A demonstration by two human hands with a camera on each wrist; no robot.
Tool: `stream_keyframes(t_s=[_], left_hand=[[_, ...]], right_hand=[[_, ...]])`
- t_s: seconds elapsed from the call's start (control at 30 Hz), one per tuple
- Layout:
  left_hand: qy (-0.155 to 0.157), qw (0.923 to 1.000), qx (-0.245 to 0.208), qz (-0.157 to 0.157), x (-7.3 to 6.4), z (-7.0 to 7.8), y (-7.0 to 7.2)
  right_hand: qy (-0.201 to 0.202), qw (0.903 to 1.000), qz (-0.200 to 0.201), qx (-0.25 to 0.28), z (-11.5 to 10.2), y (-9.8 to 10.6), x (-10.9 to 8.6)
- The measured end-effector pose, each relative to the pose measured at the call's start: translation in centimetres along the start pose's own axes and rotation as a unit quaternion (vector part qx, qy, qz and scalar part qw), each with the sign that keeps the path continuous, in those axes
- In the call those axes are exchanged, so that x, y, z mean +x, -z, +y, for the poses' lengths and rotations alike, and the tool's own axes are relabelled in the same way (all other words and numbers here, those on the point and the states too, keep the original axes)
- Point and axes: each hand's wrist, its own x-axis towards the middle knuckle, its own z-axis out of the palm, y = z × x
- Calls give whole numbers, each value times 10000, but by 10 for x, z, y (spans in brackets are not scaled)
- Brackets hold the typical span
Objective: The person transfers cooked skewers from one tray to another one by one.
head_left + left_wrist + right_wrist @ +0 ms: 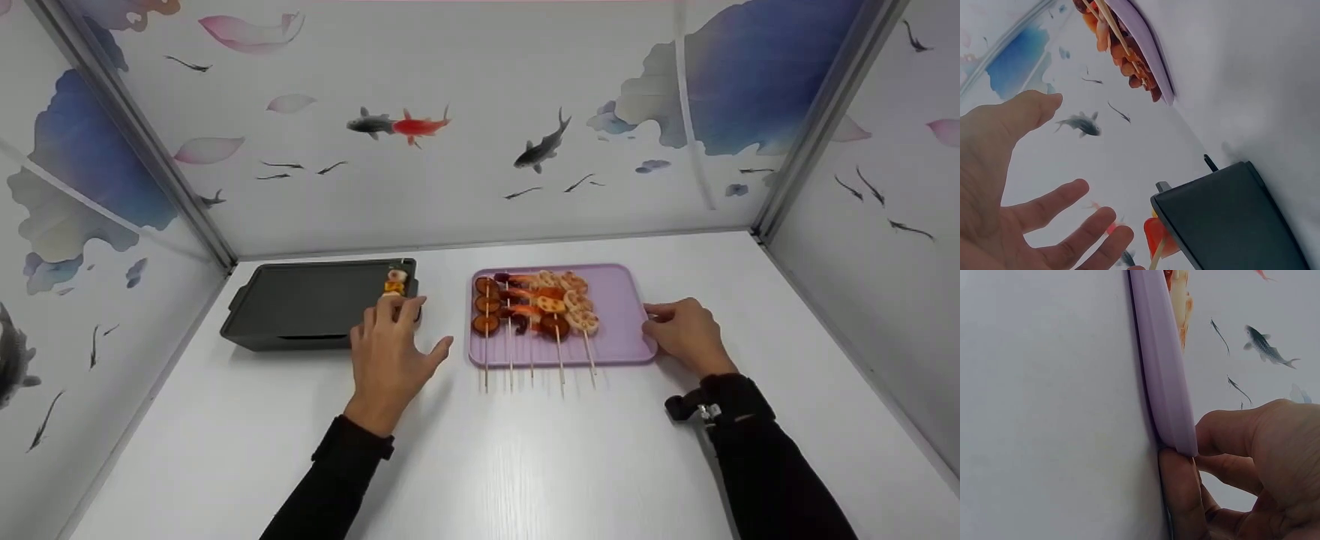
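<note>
My left hand (pixel 390 364) hovers over the right end of a dark grill pan (pixel 322 296), thumb spread wide and fingers extended. A food skewer (pixel 395 282) lies on that end of the pan, partly hidden behind the fingers. In the left wrist view the fingers are apart from the skewer's red piece (pixel 1158 236). My right hand (pixel 691 334) pinches the right edge of a purple tray (pixel 619 319) between thumb and fingers. Several skewers (pixel 536 300) of sausage slices, shrimp and lotus root lie side by side on the tray's left part, sticks pointing toward me.
Pan and tray stand near the back of a white table (pixel 525 450), with a gap between them. Behind them rises a back wall (pixel 465 187) painted with fish and petals. Side walls (pixel 885 247) close in the table on the left and right.
</note>
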Motion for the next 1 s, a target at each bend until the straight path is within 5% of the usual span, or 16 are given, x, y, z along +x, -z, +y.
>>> stream_keyframes(t_s=[0.6, 1.0], left_hand=[[359, 9990, -68, 238, -10, -33, 9], [711, 9965, -360, 250, -15, -42, 21]], right_hand=[[-8, 10000, -31, 62, -1, 0, -1], [-87, 10000, -1, -32, 0, 0, 0]])
